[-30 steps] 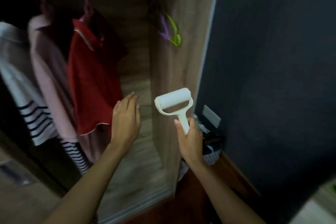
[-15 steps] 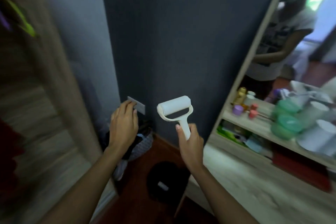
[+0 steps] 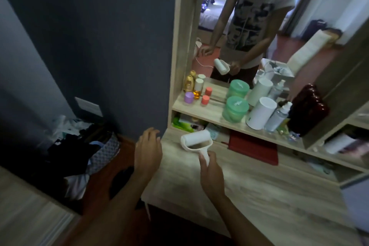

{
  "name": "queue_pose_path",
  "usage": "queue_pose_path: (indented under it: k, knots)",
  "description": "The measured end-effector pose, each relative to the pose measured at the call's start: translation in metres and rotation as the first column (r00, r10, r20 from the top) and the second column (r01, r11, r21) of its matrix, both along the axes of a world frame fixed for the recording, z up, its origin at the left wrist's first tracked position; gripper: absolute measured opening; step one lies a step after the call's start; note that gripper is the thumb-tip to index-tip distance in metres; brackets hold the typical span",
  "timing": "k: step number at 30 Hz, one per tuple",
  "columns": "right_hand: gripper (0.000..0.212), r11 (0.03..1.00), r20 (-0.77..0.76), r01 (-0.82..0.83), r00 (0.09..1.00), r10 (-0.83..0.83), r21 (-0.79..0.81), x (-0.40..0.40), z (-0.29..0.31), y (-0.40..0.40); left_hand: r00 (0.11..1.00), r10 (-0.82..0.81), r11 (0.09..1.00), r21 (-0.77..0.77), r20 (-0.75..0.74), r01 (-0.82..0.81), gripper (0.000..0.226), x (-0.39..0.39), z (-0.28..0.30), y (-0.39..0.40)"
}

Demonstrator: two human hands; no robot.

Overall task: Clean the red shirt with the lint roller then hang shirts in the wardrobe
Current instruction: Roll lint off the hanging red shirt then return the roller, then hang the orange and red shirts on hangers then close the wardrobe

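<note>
My right hand (image 3: 211,173) grips the handle of the white lint roller (image 3: 196,140), held upright over the near left part of a light wooden dressing table (image 3: 249,191). My left hand (image 3: 147,151) hovers just left of it above the table's left edge, palm down, fingers spread and holding nothing. The red shirt and the wardrobe are out of view.
A mirror (image 3: 259,26) above the table reflects a person. Its shelf (image 3: 209,113) carries small bottles, a green container (image 3: 235,109), a white cylinder (image 3: 260,113) and a spray bottle. A red book (image 3: 253,149) lies below. A basket of clothes (image 3: 99,152) stands at the dark wall, left.
The view has swung right, away from the wardrobe with the hung red shirt, to the dressing table. Both hands kept their pose, the right still holding the roller.
</note>
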State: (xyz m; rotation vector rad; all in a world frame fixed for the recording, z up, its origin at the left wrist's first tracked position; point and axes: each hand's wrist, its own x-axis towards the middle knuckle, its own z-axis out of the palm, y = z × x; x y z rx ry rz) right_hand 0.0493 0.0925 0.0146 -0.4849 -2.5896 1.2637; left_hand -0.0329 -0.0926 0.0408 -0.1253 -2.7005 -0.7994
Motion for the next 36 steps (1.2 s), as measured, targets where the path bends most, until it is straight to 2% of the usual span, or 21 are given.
queue_pose_path:
  k: [4,10,17,23,26,29,33,36]
  knots:
    - [0.027,0.999,0.132,-0.017,0.991,0.021,-0.037,0.003,-0.037,0.029,0.993,0.030,1.000,-0.009,0.112,-0.029,0.027,0.009,-0.033,0.024]
    - [0.020,0.995,0.239,0.027,0.970,-0.050,0.095,0.000,-0.089,0.056,0.975,0.020,0.994,-0.108,0.223,0.004,0.029,0.015,-0.071,0.043]
    - [0.030,0.985,0.318,0.010,0.946,-0.064,0.170,0.003,-0.111,0.066,0.952,-0.023,0.987,-0.145,0.305,0.070,0.034,0.022,-0.092,0.060]
    - [0.053,0.939,0.370,-0.083,0.928,-0.049,0.334,0.004,-0.112,0.069,0.954,-0.016,0.985,-0.158,0.300,0.067,0.034,0.024,-0.091,0.065]
    - [0.061,0.919,0.279,-0.036,0.957,-0.082,0.392,0.007,-0.110,0.069,0.957,-0.018,0.984,-0.165,0.290,0.069,0.035,0.024,-0.087,0.062]
    - [0.043,0.903,0.157,0.039,0.981,-0.117,0.429,0.005,-0.101,0.069,0.966,-0.018,0.982,-0.178,0.259,0.066,0.036,0.022,-0.078,0.052]
    - [0.044,0.895,0.028,0.008,0.999,-0.023,0.447,-0.013,-0.084,0.057,0.977,0.018,0.980,-0.198,0.211,0.025,0.035,0.019,-0.066,0.020]
    - [0.044,0.878,-0.033,-0.082,0.993,0.111,0.471,-0.035,-0.066,0.028,0.982,0.081,0.984,-0.169,0.171,-0.052,0.033,0.019,-0.057,-0.010]
